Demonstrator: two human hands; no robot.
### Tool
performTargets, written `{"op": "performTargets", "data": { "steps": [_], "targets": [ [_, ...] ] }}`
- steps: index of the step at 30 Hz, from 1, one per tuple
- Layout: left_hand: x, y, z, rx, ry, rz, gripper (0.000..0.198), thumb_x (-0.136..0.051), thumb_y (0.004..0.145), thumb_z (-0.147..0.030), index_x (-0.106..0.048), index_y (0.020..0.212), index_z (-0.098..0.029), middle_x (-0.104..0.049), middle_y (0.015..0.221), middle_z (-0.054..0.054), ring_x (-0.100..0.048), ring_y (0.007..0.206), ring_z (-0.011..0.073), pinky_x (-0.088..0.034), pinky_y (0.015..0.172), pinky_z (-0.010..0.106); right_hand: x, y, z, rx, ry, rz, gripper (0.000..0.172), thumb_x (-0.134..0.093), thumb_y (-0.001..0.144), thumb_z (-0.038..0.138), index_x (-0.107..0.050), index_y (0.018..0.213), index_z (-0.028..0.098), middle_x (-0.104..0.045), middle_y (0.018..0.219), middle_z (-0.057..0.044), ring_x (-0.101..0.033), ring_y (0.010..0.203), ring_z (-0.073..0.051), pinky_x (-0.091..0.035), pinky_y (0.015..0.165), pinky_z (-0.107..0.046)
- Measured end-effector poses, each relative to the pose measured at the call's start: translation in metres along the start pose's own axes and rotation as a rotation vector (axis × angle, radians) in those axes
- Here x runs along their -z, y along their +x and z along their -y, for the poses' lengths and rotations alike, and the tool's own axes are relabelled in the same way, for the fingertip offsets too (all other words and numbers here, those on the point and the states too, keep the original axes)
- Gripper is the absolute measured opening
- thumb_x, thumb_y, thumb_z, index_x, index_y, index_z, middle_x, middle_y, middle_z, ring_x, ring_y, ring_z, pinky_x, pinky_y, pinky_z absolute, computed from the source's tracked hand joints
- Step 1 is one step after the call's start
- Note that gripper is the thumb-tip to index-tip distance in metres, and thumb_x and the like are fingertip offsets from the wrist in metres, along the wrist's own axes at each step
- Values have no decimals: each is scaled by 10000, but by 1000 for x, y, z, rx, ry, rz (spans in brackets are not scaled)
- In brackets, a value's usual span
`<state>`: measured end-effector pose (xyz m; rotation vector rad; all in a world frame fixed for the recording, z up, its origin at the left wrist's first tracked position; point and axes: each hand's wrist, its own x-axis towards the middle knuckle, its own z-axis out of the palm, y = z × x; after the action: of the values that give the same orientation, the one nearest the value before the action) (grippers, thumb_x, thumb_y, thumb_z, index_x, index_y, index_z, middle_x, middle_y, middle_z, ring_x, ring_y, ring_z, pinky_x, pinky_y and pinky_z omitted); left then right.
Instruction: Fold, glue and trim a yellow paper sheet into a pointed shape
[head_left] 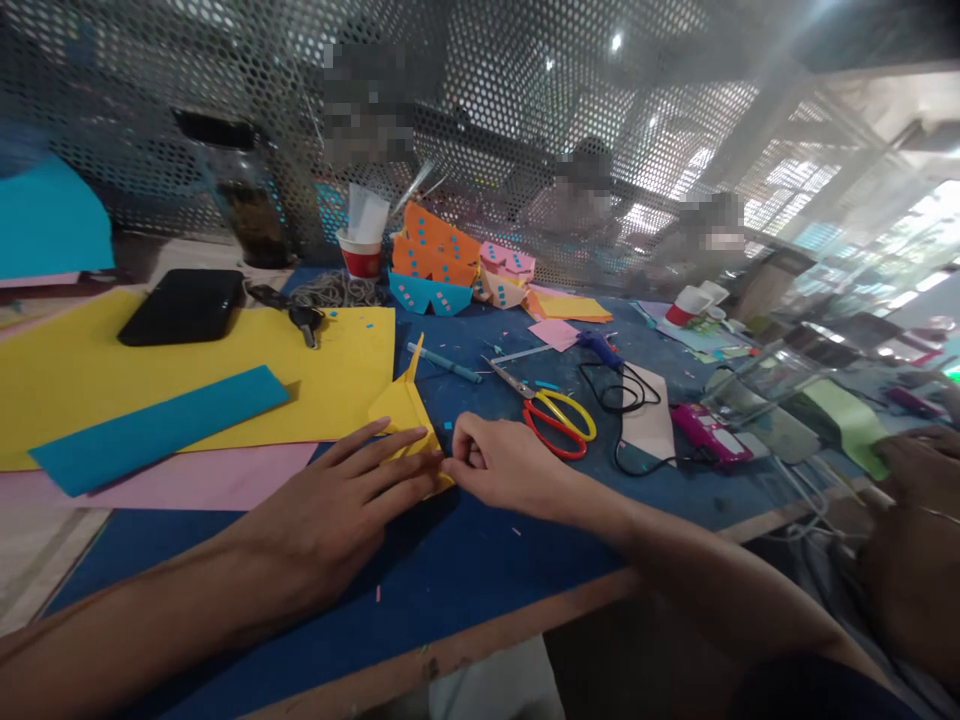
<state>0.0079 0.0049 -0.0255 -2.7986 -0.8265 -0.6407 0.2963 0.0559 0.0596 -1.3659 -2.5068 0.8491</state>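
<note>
My left hand (352, 492) lies flat with fingers outstretched over a folded piece of yellow paper (401, 402), which rests on the blue tabletop. A narrow pointed flap of this paper stands up at its far end, and much of the rest is covered by my fingers. Just right of the left fingertips, my right hand (506, 465) is closed, its fingers curled at the paper's right edge. Whatever those fingers pinch is hidden. Scissors (559, 415) with one red and one yellow handle lie beyond my right hand. A teal pen (446, 362) lies behind the folded paper.
At left, a blue paper strip (161, 430) and a black phone (182, 306) lie on yellow sheets (337, 380), beside keys (306, 322). Decorated paper glasses (431, 293) stand near the mesh screen. A corded glue gun (600, 348) lies right; another person's hand (926, 465) is at far right.
</note>
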Motion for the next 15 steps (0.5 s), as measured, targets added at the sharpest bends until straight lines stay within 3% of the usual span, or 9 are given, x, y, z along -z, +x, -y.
{"op": "performTargets", "data": {
  "steps": [4,8,11,15],
  "targets": [
    [-1,3,-4,56,-23,-32,775,-614,993,-48,-670,1736,-259,-824,1710,65,-615,1750,260,-318,1564,508,24,3,-20,-12,-5,-143,108,-781,1164,303,-707,1111,245,-788,932,14,-730,861,-188,-417,794,-299],
    [-2,7,-4,102,-78,-91,710,-536,1018,-13,-710,1660,-260,-838,1680,64,-680,1675,232,-408,1514,501,64,-5,-51,-150,-321,-319,53,-720,1160,228,-731,1108,229,-832,1189,-93,-771,1036,-247,-477,894,-345],
    [1,10,0,107,-124,-87,685,-514,1051,-4,-719,1648,-271,-857,1643,54,-699,1650,232,-475,1468,510,81,-13,-67,-258,-418,-210,72,-743,1165,286,-752,1129,225,-845,1239,-125,-791,1096,-284,-493,902,-364],
    [6,13,3,71,-134,-57,677,-509,1043,10,-744,1599,-296,-900,1557,13,-716,1623,242,-511,1439,506,88,-16,-73,-308,-363,-113,165,-736,1198,383,-767,1203,221,-882,1182,-107,-812,1044,-273,-495,877,-356]
  ]
}}
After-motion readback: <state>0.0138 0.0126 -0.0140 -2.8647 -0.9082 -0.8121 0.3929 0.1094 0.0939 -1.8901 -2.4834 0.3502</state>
